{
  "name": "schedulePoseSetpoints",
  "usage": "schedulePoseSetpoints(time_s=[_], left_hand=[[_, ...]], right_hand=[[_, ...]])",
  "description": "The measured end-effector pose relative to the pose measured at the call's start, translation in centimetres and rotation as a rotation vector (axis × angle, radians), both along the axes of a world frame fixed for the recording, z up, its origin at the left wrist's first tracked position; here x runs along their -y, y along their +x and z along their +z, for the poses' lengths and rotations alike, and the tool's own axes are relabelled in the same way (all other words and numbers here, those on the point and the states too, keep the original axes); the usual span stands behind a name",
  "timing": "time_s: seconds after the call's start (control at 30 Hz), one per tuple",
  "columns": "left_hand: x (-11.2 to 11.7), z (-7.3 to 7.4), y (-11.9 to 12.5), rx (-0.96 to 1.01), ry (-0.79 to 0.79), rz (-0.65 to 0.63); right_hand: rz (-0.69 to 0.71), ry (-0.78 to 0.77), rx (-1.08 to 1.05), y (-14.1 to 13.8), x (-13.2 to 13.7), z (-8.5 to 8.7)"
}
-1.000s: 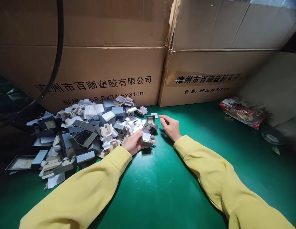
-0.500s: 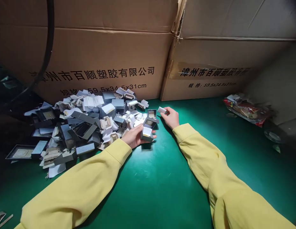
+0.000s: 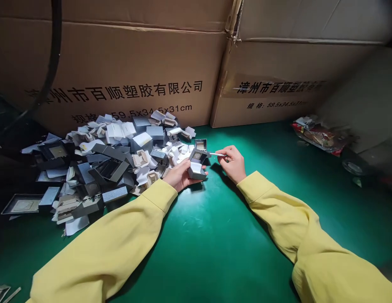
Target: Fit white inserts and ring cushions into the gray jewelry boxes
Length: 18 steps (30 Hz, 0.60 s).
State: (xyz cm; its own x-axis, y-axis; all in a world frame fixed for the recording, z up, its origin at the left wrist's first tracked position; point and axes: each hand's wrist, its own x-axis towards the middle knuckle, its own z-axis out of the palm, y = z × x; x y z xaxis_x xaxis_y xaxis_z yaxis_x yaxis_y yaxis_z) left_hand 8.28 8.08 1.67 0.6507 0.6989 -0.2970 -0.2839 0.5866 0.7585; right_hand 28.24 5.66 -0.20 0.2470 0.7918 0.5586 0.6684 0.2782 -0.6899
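My left hand (image 3: 179, 174) is closed around a small grey hinged box (image 3: 197, 164) that stands open on the green table (image 3: 214, 235). My right hand (image 3: 234, 162) pinches a small flat white insert (image 3: 215, 154) by one end and holds it level, just right of the box's raised lid. Both arms wear yellow sleeves. A heap of grey boxes and white and beige inserts (image 3: 107, 164) lies directly left of my left hand.
Two large printed cardboard cartons (image 3: 126, 63) (image 3: 287, 80) stand along the back of the table. A crumpled plastic wrapper with scraps (image 3: 316, 134) lies at the right. A black cable (image 3: 52, 59) arcs down at the upper left. Flat grey trays (image 3: 22, 205) lie at the far left.
My right hand reached to a white insert at the heap's edge, picked it up and brought it back beside the open box. My left hand kept hold of the box.
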Motion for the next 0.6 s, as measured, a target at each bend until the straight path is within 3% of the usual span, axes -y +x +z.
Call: schedulePoseSetpoints(time_s=[0.27, 0.6], left_hand=[[0.1, -0.06, -0.04, -0.021, 0.049, 0.007], [0.14, 0.01, -0.04, -0.067, 0.061, 0.013]], right_hand=[[0.16, -0.026, 0.038, 0.06, 0.34, -0.02], [0.149, -0.041, -0.377, -0.18, -0.22, -0.5]])
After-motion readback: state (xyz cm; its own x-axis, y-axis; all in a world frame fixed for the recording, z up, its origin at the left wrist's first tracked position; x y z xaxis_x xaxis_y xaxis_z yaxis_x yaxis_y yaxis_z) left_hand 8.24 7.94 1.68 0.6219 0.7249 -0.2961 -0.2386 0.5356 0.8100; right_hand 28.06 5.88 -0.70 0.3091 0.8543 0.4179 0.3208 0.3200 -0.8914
